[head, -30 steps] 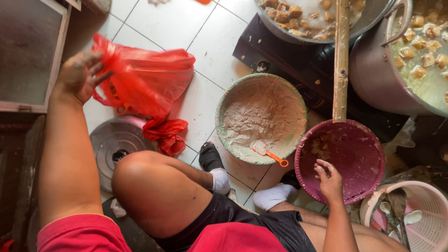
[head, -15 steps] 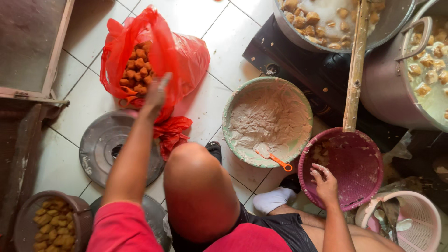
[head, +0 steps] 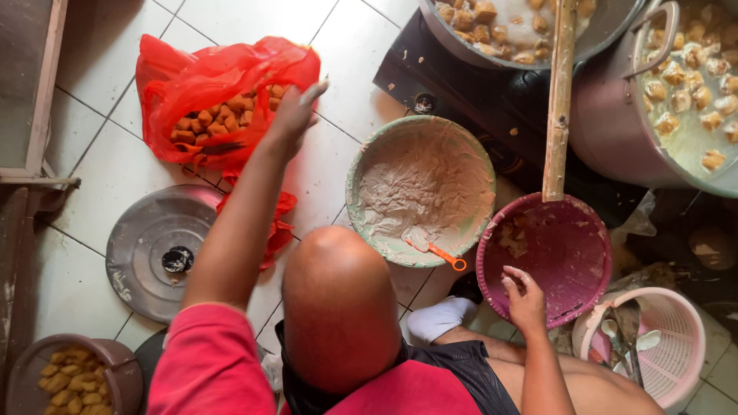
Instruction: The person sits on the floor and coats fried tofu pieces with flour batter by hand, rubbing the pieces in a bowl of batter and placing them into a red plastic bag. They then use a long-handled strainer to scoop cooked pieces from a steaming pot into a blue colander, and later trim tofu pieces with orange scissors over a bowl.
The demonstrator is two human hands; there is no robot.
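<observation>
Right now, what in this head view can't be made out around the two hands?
- Left hand: palm faces away, so any contact with the red bag is unclear.
- Right hand at the maroon bowl: fingertip grip on the rim is uncertain.
- Brown bowl of fried pieces: cut off at the bottom edge.
- Pot: cut off at the right edge.
- Pink basket: utensils inside overlap, so their number is unclear.

Plastic bag (head: pixel 207 107) of fried pieces on the floor (head: pixel 115 177) at upper left, pot lid (head: pixel 150 246) below it, mixing bowl (head: pixel 421 188) in the middle, strainer (head: pixel 550 257) right of the bowl, basket (head: pixel 661 346) at lower right, pots behind.
</observation>
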